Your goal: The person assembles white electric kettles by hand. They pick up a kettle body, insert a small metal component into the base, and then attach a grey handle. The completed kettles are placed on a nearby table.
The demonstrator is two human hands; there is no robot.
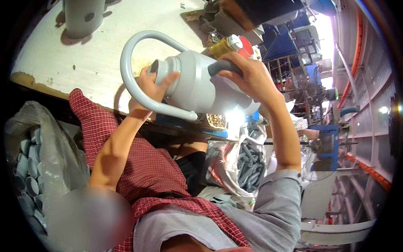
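A clear bag (29,138) of grey caps sits at the far left, below the table's (54,59) front edge. On the table's far left corner stands a grey tube (84,17).

The left hand (153,90) grips the neck of a grey watering can (197,86), fingers wrapped just under its open mouth, inside the big loop handle (130,71). The can is held in the air over the table's front edge, tilted on its side. The right hand (247,75) is clenched around the spout (220,66) where it meets the can's body, seemingly pressing it in.

The body and handle look whole. The spout seems to be partly seated; how firmly cannot be told. No cap is on the mouth yet.

Behind the can, a yellow bottle (224,45) stands near the table's right edge. Below that edge, a second bag (247,161) holds more grey spouts.
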